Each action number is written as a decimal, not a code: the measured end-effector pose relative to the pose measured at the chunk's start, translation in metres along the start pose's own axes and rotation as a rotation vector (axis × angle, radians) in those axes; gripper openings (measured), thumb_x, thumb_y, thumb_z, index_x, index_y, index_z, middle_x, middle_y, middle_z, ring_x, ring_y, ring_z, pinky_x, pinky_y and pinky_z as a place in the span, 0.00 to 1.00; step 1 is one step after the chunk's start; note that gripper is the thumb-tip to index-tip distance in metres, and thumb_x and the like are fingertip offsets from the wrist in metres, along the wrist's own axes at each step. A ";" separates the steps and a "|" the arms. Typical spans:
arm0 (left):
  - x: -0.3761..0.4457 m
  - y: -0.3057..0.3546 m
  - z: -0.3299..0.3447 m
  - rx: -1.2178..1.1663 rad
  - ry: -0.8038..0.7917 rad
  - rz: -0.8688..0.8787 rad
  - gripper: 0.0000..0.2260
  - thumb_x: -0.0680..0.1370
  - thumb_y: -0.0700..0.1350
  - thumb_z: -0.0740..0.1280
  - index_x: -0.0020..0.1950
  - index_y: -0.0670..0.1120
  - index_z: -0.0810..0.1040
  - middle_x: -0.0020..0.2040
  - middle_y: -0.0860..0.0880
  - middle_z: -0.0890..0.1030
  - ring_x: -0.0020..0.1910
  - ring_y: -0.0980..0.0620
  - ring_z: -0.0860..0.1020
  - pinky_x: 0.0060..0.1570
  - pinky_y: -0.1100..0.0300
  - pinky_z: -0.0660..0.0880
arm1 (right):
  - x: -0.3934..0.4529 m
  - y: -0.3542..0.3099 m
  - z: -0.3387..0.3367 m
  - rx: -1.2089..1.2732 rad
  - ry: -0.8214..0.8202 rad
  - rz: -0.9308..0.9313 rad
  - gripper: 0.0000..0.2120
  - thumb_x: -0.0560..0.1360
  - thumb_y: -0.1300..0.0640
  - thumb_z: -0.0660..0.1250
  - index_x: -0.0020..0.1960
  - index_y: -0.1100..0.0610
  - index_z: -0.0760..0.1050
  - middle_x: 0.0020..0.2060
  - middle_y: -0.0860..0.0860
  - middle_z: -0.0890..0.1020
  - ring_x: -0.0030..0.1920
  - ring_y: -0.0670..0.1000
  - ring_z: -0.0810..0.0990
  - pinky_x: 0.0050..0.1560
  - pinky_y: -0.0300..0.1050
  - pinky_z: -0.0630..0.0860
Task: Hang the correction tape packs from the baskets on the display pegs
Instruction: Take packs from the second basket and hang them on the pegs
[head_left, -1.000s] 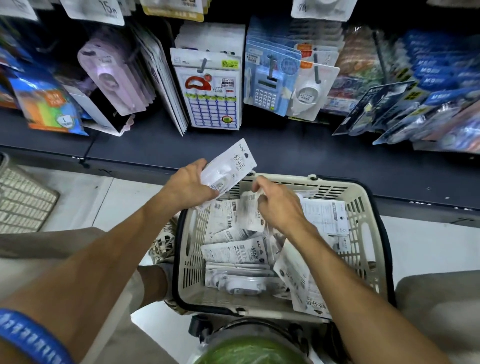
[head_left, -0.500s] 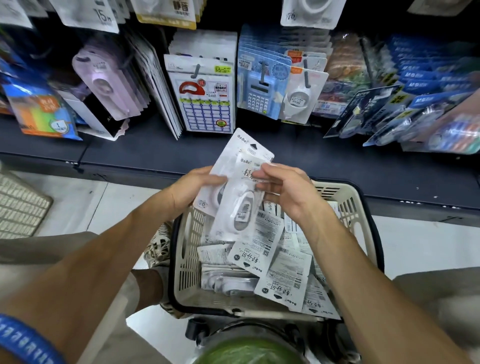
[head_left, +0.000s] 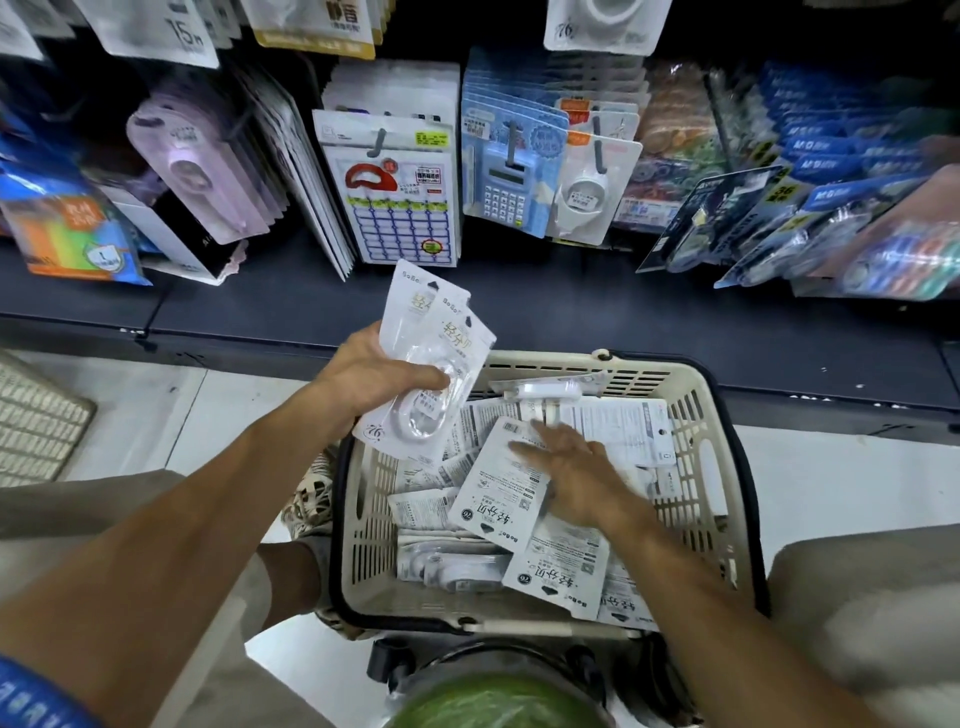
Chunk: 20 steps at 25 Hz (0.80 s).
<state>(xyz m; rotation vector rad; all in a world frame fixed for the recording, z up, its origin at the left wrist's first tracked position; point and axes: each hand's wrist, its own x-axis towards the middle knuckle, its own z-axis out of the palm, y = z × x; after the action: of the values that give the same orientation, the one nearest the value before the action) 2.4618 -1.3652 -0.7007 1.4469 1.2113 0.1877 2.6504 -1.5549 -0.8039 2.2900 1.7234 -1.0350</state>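
Left hand (head_left: 382, 376) raised over the front left corner of the cream plastic basket (head_left: 714, 467), fingers and thumb curled round two white correction tape packs (head_left: 434, 358) fanned one over the other, printed fronts up, hang-holes pointing toward the shelf. Upper edges of both packs overlapping the dark shelf ledge (head_left: 623, 322) in view; lower ends over the basket's rim.

Right hand (head_left: 571, 467) down inside the basket, fingers straight and spread, lying on a pack turned face down (head_left: 498, 486) on top of the heap. Slightly blurred; gripping nothing that can be made out.

Basket filled with more of the same loose packs (head_left: 556, 566), lying at all angles, most back-side up, one tilted on edge near the far wall (head_left: 545, 389). Black handle folded down around the rim. Beneath the near edge, a green-topped round object (head_left: 493, 701), only partly seen.

On the pegs above the ledge: lilac tape dispensers in blister cards (head_left: 192, 166), white label-sheet packs with a red shape (head_left: 395, 197), blue calculator cards (head_left: 511, 171), white round tape packs (head_left: 589, 192), blue-carded goods further right (head_left: 831, 208). Pale tiled floor (head_left: 156, 415) to the left, with the corner of a second cream basket (head_left: 36, 421) at the left edge. Blue wristband (head_left: 31, 696) on the left forearm.
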 end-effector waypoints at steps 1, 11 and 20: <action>0.002 -0.001 0.000 0.001 0.015 -0.004 0.21 0.65 0.43 0.83 0.55 0.54 0.81 0.42 0.59 0.87 0.37 0.60 0.85 0.32 0.65 0.78 | 0.000 0.001 0.010 0.021 0.037 -0.050 0.31 0.79 0.56 0.69 0.77 0.38 0.63 0.81 0.45 0.56 0.80 0.54 0.53 0.78 0.58 0.52; -0.001 -0.004 0.001 -0.162 -0.085 0.000 0.24 0.63 0.43 0.82 0.58 0.51 0.83 0.50 0.48 0.88 0.47 0.46 0.87 0.45 0.53 0.82 | 0.005 -0.038 -0.068 1.449 0.375 0.018 0.11 0.82 0.56 0.66 0.47 0.61 0.84 0.36 0.57 0.85 0.28 0.51 0.80 0.23 0.40 0.74; -0.015 0.015 0.013 -0.376 -0.206 -0.086 0.28 0.63 0.42 0.80 0.63 0.46 0.80 0.49 0.45 0.88 0.44 0.45 0.88 0.34 0.53 0.83 | 0.001 -0.050 -0.076 1.028 0.494 -0.016 0.22 0.81 0.44 0.62 0.35 0.57 0.74 0.27 0.52 0.80 0.28 0.54 0.80 0.28 0.44 0.72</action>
<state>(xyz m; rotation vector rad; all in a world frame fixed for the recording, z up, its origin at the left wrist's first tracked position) 2.4726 -1.3811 -0.6853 1.0577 1.0053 0.1903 2.6410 -1.5015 -0.7306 3.3690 1.5111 -1.7783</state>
